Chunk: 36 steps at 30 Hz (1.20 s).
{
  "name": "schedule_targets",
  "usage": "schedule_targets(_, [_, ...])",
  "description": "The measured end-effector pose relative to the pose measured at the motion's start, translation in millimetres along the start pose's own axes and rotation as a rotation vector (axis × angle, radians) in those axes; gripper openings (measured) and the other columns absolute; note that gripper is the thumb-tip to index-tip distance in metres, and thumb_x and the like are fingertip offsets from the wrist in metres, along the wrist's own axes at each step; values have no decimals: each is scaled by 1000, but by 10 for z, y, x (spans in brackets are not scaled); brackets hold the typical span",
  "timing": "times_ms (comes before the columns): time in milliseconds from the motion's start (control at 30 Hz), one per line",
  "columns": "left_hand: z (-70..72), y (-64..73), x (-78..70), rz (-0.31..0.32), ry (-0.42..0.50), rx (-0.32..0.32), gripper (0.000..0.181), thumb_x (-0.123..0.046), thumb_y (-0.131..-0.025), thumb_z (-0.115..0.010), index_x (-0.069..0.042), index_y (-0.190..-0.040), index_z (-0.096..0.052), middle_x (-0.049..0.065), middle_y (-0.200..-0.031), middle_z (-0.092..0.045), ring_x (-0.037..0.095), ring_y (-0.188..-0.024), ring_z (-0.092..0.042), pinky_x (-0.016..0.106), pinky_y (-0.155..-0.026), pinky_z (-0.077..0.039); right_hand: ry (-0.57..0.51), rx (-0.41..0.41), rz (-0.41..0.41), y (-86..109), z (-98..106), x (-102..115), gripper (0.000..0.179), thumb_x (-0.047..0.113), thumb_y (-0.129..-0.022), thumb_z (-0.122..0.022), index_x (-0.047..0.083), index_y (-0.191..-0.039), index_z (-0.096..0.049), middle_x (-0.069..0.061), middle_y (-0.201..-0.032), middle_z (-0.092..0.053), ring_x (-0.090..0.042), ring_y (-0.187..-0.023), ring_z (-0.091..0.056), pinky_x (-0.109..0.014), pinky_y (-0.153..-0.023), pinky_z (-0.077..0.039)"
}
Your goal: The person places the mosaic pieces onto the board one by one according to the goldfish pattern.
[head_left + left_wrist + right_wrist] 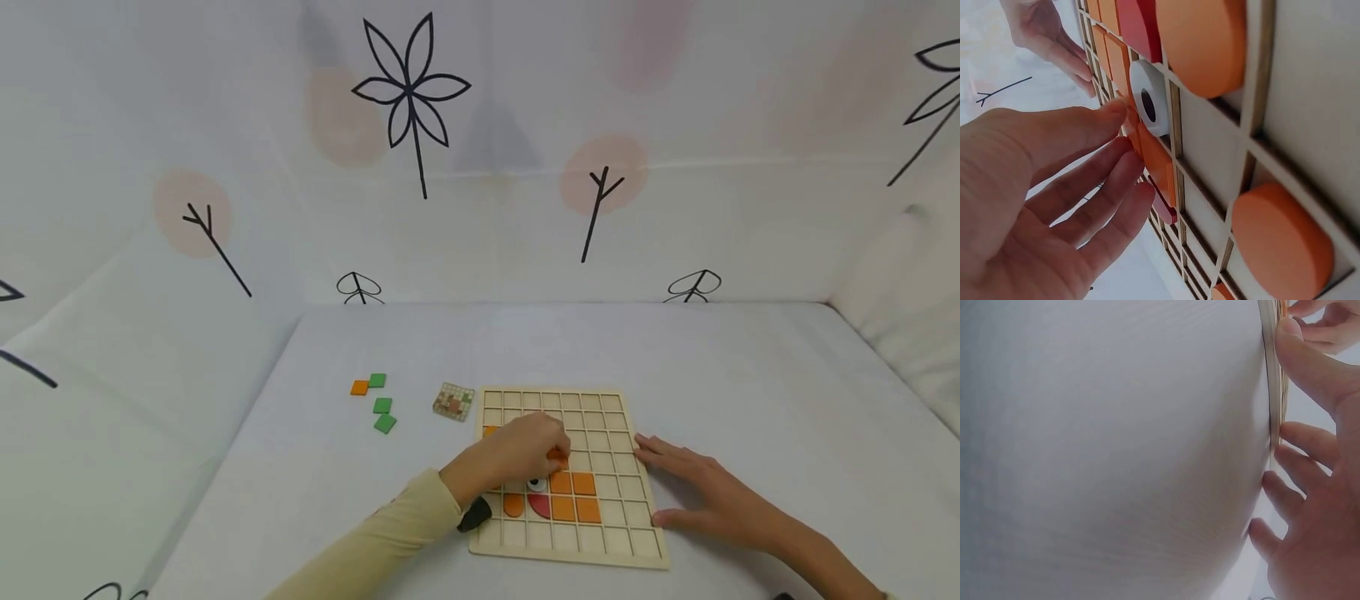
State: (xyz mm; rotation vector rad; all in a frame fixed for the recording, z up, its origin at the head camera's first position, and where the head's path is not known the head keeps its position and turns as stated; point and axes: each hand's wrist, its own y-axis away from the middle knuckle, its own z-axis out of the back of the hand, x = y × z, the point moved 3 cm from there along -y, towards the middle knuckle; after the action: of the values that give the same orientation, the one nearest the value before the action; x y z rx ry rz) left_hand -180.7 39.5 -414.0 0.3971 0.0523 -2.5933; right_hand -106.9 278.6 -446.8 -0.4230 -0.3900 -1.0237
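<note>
A wooden grid board (611, 533) lies on the table, with orange tiles (587, 509), a white eye piece (1149, 99) and a red quarter-round piece (538, 505) in its cells. My left hand (517, 450) reaches over the board's middle. Its thumb and index finger pinch an orange square tile (1131, 127) at a cell beside the eye piece; the other fingers are bent close by. At the right side, my right hand (712, 496) spreads its fingers, and its thumb and fingertips touch the board's edge (1272, 381).
Left of the board lie several green tiles (382, 406) and an orange tile (360, 387). A small patterned card (453, 402) is near the board's upper left corner. Behind the white table (712, 358) hangs a cloth (480, 233) printed with plants.
</note>
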Motion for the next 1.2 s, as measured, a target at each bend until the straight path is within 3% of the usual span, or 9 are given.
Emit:
schedule_targets(67, [-7,6,0,0,11,-1,7,-11,-86,-68,-14,-88,-74,-7,-84,-63,3,-74,-50,13,-69,-39,12,-1,5,-5,4,9,71,52,-74,-72,20,-134,-54,-4,-143,-45,3,-131,-28,-53,-88,-38])
schedule_targets(200, [10,44,-14,15,-1,-5,8,-13,-87,-67,-15,-91,-74,-8,-89,-63,3,-79,-51,13,-68,-41,37,-11,36,-10,-3,24,70,52,-74,-72,20,-134,-55,-3,-143,-45,3,-131,-29,-25,-96,-34])
schedule_targets(300, [53,98,-16,37,14,-25,10,-17,-89,-66,-15,-96,-74,-7,-94,-62,4,-83,-53,13,-69,-42,28,-26,77,-5,-8,20,70,50,-74,-73,18,-134,-55,-6,-142,-46,4,-131,-29,-8,-95,-20])
schedule_targets(467, [112,245,66,109,86,-48,16,-22,-91,-63,-16,-102,-72,-6,-104,-61,6,-91,-54,16,-77,-44,4,-59,124,26,-4,24,70,45,-73,-76,15,-132,-56,-9,-140,-48,8,-131,-25,-2,-94,-12])
schedule_targets(633, [216,465,258,212,100,-74,16,-22,-90,-63,-18,-103,-71,-7,-107,-60,8,-96,-56,21,-81,-46,-5,-51,109,24,-14,18,70,45,-74,-75,14,-133,-55,-11,-140,-47,12,-130,-21,0,-94,-12])
schedule_targets(767, [336,683,434,298,120,-108,18,-20,-90,-64,-15,-106,-71,-4,-111,-61,13,-103,-56,27,-86,-47,22,-63,116,24,-12,-10,71,44,-73,-76,14,-134,-55,-12,-140,-48,13,-130,-20,0,-93,-10])
schedule_targets(967, [496,1037,722,329,196,-217,17,-10,-88,-64,-8,-104,-71,2,-105,-64,20,-98,-59,35,-84,-50,6,-69,136,32,-7,-24,70,42,-73,-77,13,-133,-55,-13,-139,-48,15,-131,-18,0,-95,-11])
schedule_targets(1200, [568,1494,1067,474,215,-298,19,-7,-86,-67,-6,-104,-69,1,-105,-63,24,-95,-58,34,-75,-50,9,-67,142,-7,-10,-19,70,43,-73,-77,15,-133,-55,-10,-140,-48,13,-131,-20,-1,-93,-10])
